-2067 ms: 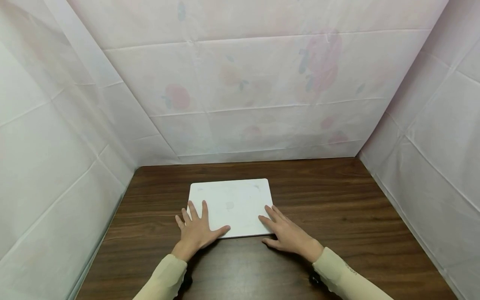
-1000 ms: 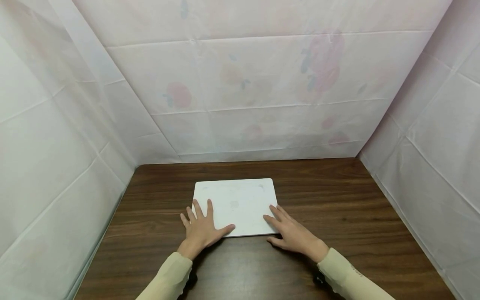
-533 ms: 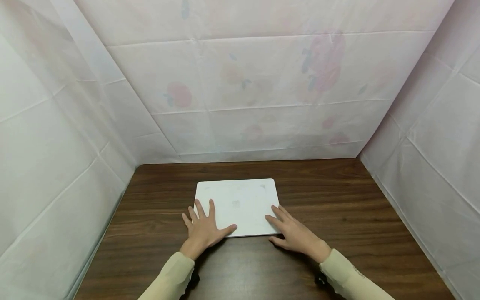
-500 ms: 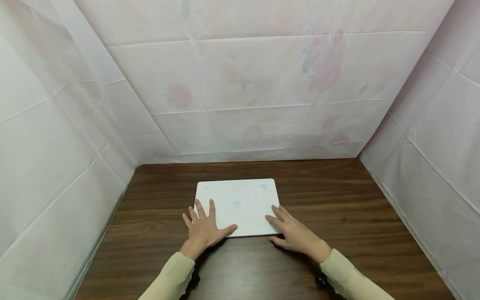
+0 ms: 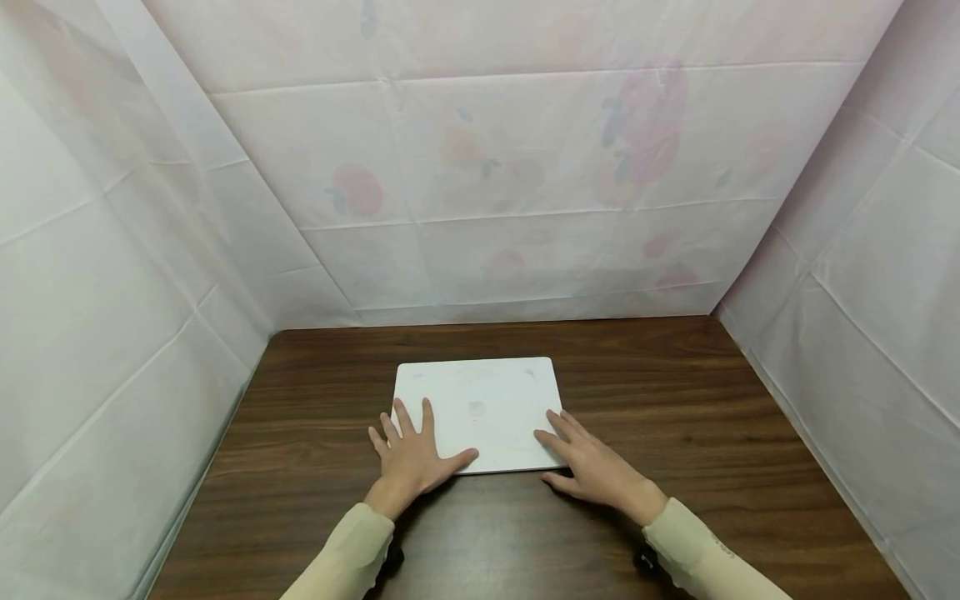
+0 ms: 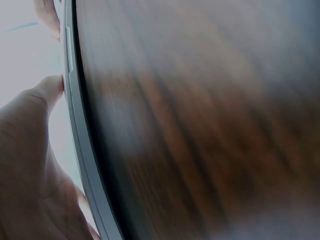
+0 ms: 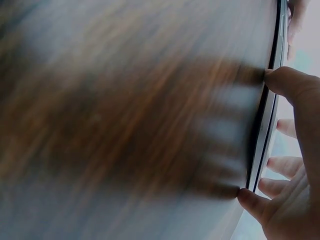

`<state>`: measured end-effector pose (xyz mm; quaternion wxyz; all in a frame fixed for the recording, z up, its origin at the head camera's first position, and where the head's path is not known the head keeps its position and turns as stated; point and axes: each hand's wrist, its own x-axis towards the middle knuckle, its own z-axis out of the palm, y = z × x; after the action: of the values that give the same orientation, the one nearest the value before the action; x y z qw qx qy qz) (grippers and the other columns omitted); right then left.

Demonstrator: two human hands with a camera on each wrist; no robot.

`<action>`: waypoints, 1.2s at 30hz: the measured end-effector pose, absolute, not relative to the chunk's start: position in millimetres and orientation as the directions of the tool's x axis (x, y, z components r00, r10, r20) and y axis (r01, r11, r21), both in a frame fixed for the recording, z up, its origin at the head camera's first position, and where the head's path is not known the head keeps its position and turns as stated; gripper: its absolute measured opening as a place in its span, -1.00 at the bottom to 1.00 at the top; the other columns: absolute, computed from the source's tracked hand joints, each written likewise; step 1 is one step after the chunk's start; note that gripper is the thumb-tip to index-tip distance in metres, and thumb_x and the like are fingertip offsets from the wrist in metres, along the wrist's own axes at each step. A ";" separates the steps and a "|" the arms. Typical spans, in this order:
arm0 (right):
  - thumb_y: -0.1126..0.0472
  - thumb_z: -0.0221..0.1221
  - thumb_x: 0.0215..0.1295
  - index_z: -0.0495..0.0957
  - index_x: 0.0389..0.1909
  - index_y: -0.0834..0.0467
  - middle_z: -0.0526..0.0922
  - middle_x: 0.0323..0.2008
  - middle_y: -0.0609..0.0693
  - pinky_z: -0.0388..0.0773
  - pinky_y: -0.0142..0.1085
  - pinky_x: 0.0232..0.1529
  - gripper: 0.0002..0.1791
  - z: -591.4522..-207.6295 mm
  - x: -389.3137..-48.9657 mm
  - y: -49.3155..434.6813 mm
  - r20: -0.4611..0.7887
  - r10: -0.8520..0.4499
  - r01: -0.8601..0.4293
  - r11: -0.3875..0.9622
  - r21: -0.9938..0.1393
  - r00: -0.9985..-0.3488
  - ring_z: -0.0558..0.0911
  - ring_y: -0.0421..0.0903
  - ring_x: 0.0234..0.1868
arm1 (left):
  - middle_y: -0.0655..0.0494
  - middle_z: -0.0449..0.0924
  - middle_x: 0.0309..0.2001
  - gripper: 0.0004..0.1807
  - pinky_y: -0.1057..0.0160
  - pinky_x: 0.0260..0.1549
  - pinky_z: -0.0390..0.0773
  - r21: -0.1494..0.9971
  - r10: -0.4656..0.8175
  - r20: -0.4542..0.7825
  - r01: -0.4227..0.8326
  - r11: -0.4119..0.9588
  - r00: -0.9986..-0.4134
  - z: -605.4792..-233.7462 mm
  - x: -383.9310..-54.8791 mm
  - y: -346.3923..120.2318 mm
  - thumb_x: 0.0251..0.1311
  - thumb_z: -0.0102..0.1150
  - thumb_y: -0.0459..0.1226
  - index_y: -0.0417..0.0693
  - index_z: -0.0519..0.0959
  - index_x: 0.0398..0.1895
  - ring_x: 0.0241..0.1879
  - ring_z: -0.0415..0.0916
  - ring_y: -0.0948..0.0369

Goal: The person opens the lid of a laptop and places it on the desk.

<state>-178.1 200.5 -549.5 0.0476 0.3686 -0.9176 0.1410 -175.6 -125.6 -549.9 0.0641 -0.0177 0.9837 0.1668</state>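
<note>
A closed silver laptop lies flat on the dark wood table, with a faint logo in the middle of its lid. My left hand rests with spread, straight fingers over the lid's left front part, the thumb along the front edge. In the left wrist view, the thumb lies on top beside the laptop's front edge, which has a shallow notch. My right hand touches the right front corner. Its index and middle fingers lie on the lid, while the thumb meets the front edge at table level.
The wood-grain table reaches back to a white cloth wall with pale fruit prints. White cloth also hangs along the left and right sides. Light sleeves cover both forearms.
The laptop has slid slightly to the right across the table, and both hands have moved along with it in the same pose.
</note>
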 end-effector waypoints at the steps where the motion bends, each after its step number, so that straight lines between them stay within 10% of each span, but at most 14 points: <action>1: -0.09 0.36 0.34 0.42 0.45 0.12 0.29 0.50 0.35 0.53 0.15 0.27 -0.27 -549.5 -178.1 200.9 0.192 -0.663 -0.690 0.689 -0.223 -0.723 0.34 0.40 0.48 | -0.49 -0.43 0.61 0.52 -0.61 0.36 -0.36 0.326 -0.013 -0.130 -0.055 0.944 -0.991 -550.2 -175.7 -125.1 -0.18 -0.10 0.75 -0.04 -0.13 0.70 0.54 -0.38 -0.55; 36: -0.06 0.38 0.33 0.44 0.44 0.10 0.29 0.51 0.32 0.50 0.14 0.31 -0.28 -549.8 -178.2 215.1 0.186 -0.641 -0.667 0.705 -0.243 -0.745 0.33 0.35 0.49 | -0.48 -0.39 0.61 0.49 -0.58 0.38 -0.33 0.322 -0.011 -0.112 -0.047 0.945 -0.994 -550.2 -176.5 -110.7 -0.17 -0.07 0.73 -0.02 -0.09 0.69 0.55 -0.33 -0.54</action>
<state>-178.2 215.1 -549.8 0.0438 0.3543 -0.9222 0.1486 -176.5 -110.7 -550.2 0.0545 -0.0146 0.9848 0.1645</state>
